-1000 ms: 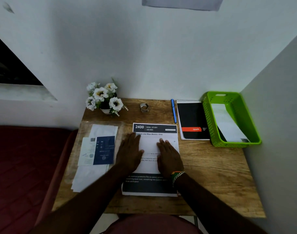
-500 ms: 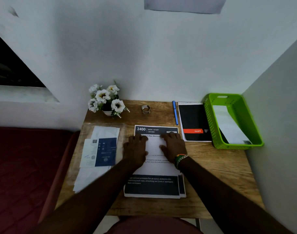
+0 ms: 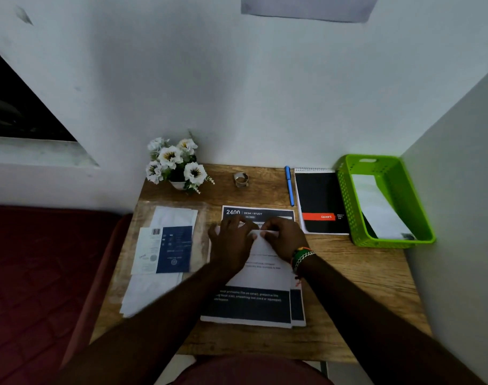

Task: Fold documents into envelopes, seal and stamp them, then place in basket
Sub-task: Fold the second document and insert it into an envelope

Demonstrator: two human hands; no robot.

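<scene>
A stack of printed documents (image 3: 258, 276) with dark header and footer bands lies mid-desk. My left hand (image 3: 231, 243) and my right hand (image 3: 285, 237) sit side by side near its top end. Both pinch the top sheet's far edge, which is lifted and curled toward me, its white underside showing between my fingers. White envelopes (image 3: 151, 293) lie at the left under a clear sleeve, with a blue and white stamp sheet (image 3: 172, 250) on them. The green basket (image 3: 348, 209) stands at the right and holds a white envelope (image 3: 376, 209).
A pot of white flowers (image 3: 174, 166) and a small tape roll (image 3: 241, 179) stand at the desk's back edge. A blue pen (image 3: 289, 187) and a black notebook (image 3: 319, 201) lie between the documents and the basket. Walls close in behind and to the right.
Both hands slid from flat on the middle of the sheet up to its far end, and their fingers have curled to lift that edge off the stack.
</scene>
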